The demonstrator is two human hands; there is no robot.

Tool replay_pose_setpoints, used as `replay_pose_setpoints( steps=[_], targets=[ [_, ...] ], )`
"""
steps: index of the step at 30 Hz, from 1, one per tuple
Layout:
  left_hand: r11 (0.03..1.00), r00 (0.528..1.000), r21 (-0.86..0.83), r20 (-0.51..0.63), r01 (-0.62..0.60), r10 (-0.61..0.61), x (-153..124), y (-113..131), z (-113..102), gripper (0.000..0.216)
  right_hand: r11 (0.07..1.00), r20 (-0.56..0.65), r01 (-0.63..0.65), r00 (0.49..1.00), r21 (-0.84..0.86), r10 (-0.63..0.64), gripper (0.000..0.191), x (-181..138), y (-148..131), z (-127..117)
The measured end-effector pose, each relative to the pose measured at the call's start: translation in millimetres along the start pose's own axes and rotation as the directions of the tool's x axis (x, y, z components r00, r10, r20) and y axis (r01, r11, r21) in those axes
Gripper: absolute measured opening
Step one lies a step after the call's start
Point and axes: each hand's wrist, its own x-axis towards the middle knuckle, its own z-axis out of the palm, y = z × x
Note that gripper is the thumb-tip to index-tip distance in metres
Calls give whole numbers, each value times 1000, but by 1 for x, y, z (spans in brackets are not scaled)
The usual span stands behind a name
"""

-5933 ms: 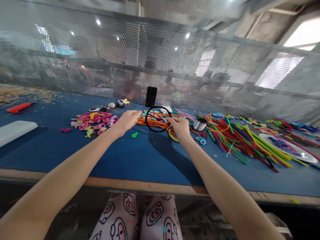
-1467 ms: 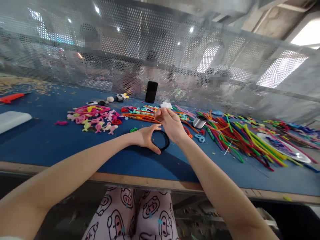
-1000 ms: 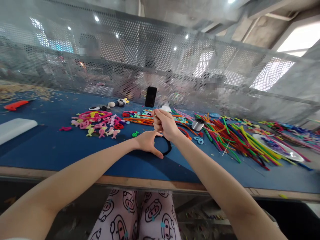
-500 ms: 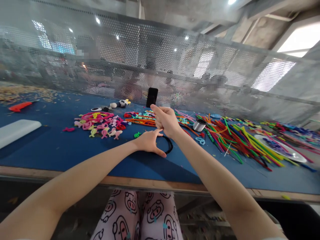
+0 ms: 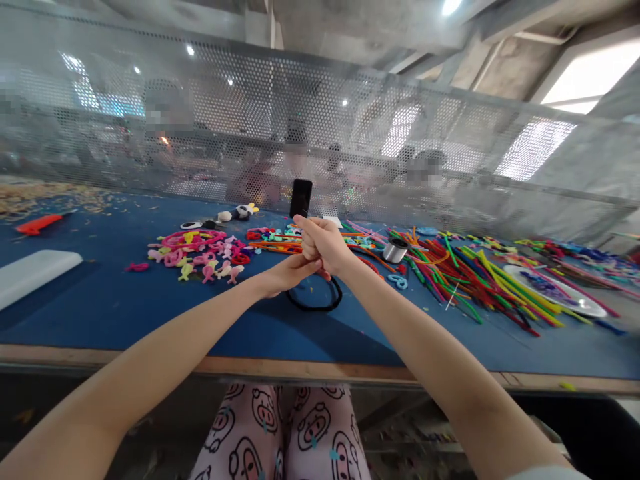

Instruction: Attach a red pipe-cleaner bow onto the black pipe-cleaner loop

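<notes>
A black ring (image 5: 314, 304) lies flat on the blue table (image 5: 100, 300) just below both hands. My right hand (image 5: 323, 245) is closed in a fist above it, pinching something too thin to make out. My left hand (image 5: 287, 272) reaches in from the left with its fingers together, their tips touching the underside of my right hand; I cannot see whether it holds anything. Behind the hands lie orange pipe cleaners (image 5: 277, 247).
Pink and yellow bent shapes (image 5: 193, 252) lie at left, a silver spool (image 5: 395, 251) and a heap of coloured pipe cleaners (image 5: 475, 273) at right with a white plate (image 5: 555, 290). A black phone (image 5: 301, 198) leans on the mesh screen. A white block (image 5: 33, 268) lies far left.
My left hand lifted off the black ring and rose to meet my right hand. My right hand closed into a fist and stayed above the ring, which now lies free on the table.
</notes>
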Motion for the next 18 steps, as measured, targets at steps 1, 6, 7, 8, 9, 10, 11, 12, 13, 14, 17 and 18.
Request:
replay_pose_setpoints(
  steps=[1,6,7,8,9,10,11,12,13,14,17,18],
  targets=[
    [1000,1000,-10,-10,9,-9,0,-1,0,43,1000,2,2,1000,8,-2,58,1,-1,0],
    [991,992,-134,-121,13,-29,-1,1,1,42,995,67,75,995,67,-80,36,-2,-4,-17],
    [987,989,-163,-141,11,-34,-1,2,1,42,992,50,90,994,86,-95,36,-3,-3,-23],
    [983,987,-182,-158,10,-39,-1,2,1,42,990,19,99,995,105,-102,42,-5,-1,-30],
    [981,984,-194,-172,7,-41,-1,2,0,42,988,-16,100,995,120,-98,46,-7,1,-37],
    [980,982,-200,-183,3,-40,0,2,0,42,987,-44,89,996,135,-84,48,-9,5,-44],
    [979,980,-206,-194,-5,-35,0,1,0,43,987,-57,71,996,146,-63,48,-11,10,-50],
    [977,978,-213,-205,-16,-29,0,1,-1,43,987,-62,46,997,152,-37,48,-14,15,-56],
    [975,977,-222,-214,-25,-24,1,0,-1,43,989,-51,9,999,148,-2,47,-17,21,-60],
    [972,975,-231,-223,-31,-22,1,-1,0,43,991,-16,-27,999,128,30,47,-20,27,-64],
    [970,968,-239,-252,-40,-22,2,-4,1,40,996,153,-91,984,-21,93,50,-28,42,-68],
    [972,965,-232,-260,-47,-16,2,-5,2,39,994,194,-84,976,-74,97,55,-29,46,-67]
  ],
)
